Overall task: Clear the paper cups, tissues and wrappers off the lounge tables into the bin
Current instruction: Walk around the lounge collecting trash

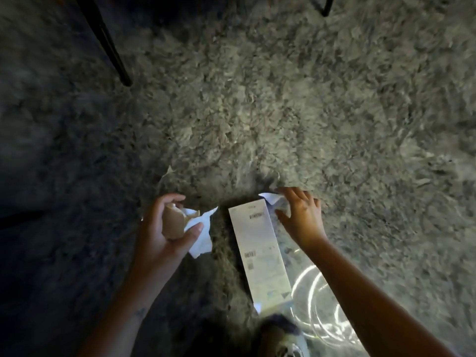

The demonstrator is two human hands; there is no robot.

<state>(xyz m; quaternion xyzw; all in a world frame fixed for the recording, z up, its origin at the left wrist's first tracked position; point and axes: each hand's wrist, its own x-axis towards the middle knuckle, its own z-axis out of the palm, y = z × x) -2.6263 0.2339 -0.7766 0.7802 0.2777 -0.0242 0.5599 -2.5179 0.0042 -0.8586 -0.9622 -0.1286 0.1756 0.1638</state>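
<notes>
Paper cup (173, 224), brown and crushed, sits in the left hand (157, 244) at the near left. The fingers curl around it together with a white tissue (201, 240) that hangs out to the right. This tissue is only partly held, so it may slip down to the shaggy rug (257, 112). To the right, past the long white box (260, 253), the right hand (301, 217) lies with spread fingers on a crumpled white scrap (269, 198) at the box's far end; it could push the scrap away.
</notes>
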